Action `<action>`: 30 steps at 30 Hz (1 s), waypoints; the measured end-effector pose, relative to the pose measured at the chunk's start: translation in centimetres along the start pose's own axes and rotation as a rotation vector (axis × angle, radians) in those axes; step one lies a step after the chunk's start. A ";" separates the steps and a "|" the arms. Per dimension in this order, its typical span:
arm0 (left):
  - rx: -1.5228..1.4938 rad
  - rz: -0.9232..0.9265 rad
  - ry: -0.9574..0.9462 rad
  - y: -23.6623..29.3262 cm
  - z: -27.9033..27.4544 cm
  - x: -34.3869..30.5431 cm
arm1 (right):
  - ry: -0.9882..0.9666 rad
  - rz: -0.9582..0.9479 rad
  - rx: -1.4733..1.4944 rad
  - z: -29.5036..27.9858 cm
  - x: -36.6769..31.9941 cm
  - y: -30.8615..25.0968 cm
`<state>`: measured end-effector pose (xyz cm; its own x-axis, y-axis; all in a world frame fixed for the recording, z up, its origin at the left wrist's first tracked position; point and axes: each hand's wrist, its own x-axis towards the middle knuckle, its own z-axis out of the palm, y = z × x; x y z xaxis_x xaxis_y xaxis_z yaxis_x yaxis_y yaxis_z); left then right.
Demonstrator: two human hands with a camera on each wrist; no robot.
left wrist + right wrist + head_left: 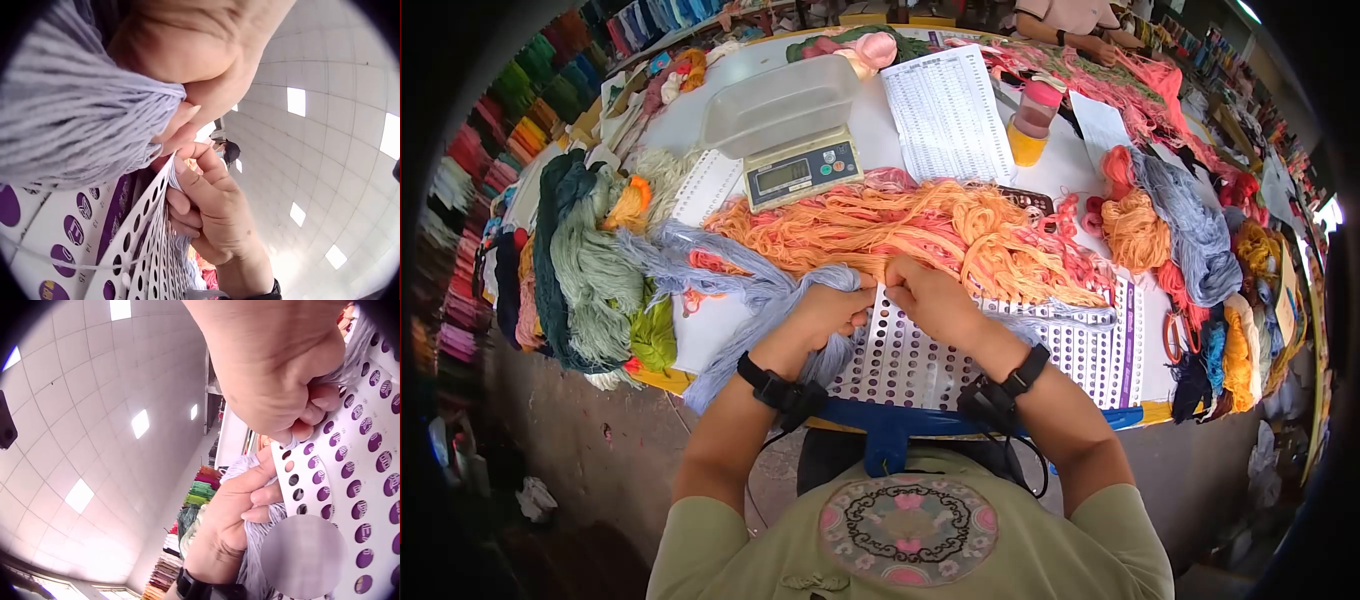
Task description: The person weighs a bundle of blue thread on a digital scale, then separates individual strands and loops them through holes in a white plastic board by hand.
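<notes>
Fingers curled, my left hand [828, 312] grips a grey-blue thread skein [745, 283], whose strands spill over the hand in the left wrist view. My right hand [935, 303] is close beside it, its thumb and forefinger pinching grey-blue strands at the edge of a white punched card [128, 240]. Fingertips of both hands meet right at that card corner. Rows of round holes run down the card [890, 365], with purple marks showing through in the right wrist view. Loose grey-blue strands [1050, 318] trail across the cards under my right forearm.
Orange and coral thread [960, 235] is heaped just beyond my hands. Behind it stand a digital scale [805, 170] with a plastic tub [780, 105], a printed sheet [950, 115] and a pink-lidded jar [1033, 122]. Skeins [590, 260] line both sides. Another person [1075, 25] works opposite.
</notes>
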<state>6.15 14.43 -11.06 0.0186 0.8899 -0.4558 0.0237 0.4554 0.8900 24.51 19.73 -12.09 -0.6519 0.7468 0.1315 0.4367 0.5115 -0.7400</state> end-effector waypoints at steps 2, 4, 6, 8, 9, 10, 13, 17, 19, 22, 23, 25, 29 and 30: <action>-0.053 -0.005 -0.065 -0.7 -0.5 0.5 | -0.003 0.049 -0.060 0.4 0.3 -0.2; -0.021 -0.025 -0.036 -0.8 -0.5 0.7 | 0.026 0.043 -0.050 0.7 0.2 -0.4; 0.006 -0.043 -0.005 -0.4 -0.2 0.4 | 0.050 0.033 -0.043 1.0 -0.3 -0.6; 0.084 -0.095 0.031 0.7 0.1 -0.4 | 0.188 -0.049 -0.038 1.0 -0.9 -1.1; 0.080 -0.091 0.036 0.2 0.0 -0.1 | 0.185 -0.055 -0.040 0.5 -1.0 -1.8; 0.108 -0.076 0.066 -0.7 0.1 0.6 | 0.068 0.049 -0.138 -0.4 -1.3 -2.8; 0.202 0.106 0.082 -1.8 -0.2 0.4 | -0.033 0.093 -0.167 -0.7 -1.4 -2.2; 0.152 0.210 0.308 -1.9 -3.6 0.0 | -0.093 0.051 -0.148 -1.7 -1.3 -2.4; 0.019 0.179 0.250 -1.6 -4.1 -1.1 | -0.063 0.039 -0.103 -0.9 -1.3 -1.4; -0.187 0.134 0.175 -1.3 -4.1 -1.9 | -0.043 0.046 -0.032 -0.6 -0.9 -1.4; -0.153 0.125 0.206 -1.1 -3.7 -1.9 | -0.044 0.047 -0.049 -0.5 -0.8 -1.3; 0.004 0.178 0.205 -1.4 -3.3 -1.6 | -0.038 0.043 -0.051 -0.4 -0.9 -1.0; 0.199 0.242 0.177 -2.3 -2.9 -1.0 | 0.017 -0.019 0.034 0.4 -0.6 0.6; -0.002 0.196 0.109 -1.8 -2.6 -1.7 | -0.010 0.024 0.068 0.5 -0.5 0.7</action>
<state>3.44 12.20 -11.87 -0.0855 0.9591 -0.2698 0.0283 0.2731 0.9616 24.85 19.47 -13.03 -0.6479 0.7541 0.1073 0.4093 0.4635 -0.7859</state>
